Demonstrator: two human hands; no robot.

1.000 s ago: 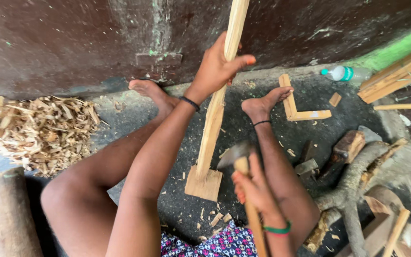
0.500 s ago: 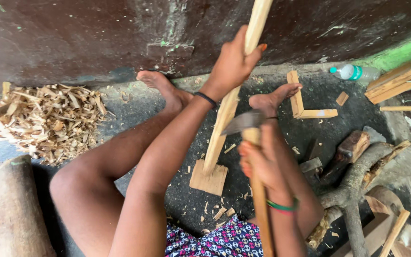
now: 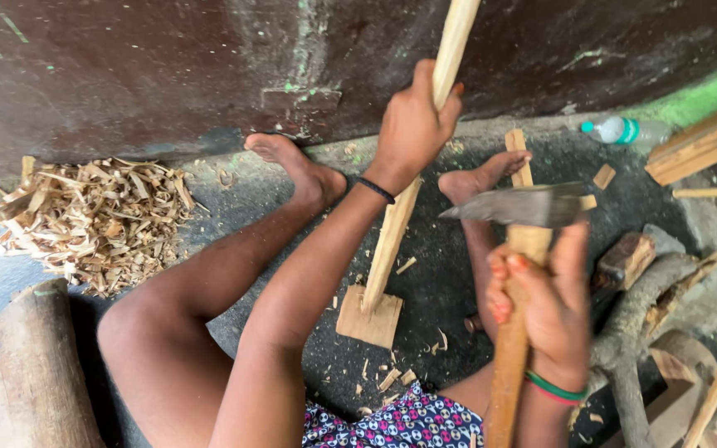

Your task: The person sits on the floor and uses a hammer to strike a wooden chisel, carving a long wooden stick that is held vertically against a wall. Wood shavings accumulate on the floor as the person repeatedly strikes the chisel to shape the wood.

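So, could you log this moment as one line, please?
left hand: grips wooden stick | right hand: holds adze | stick on wooden block

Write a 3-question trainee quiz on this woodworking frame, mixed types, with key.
1. True or false: the left hand grips the long wooden stick above its middle.
2. Multiple choice: the stick's lower end rests on A) the pile of wood shavings, B) a small flat wooden block, C) the plastic bottle.
3. Fill in: the right hand holds a wooden-handled tool with a metal ___.

Key: 1 true. 2 B. 3 blade, raised level beside the stick; it looks like a hatchet, though motion blur hides its exact shape.
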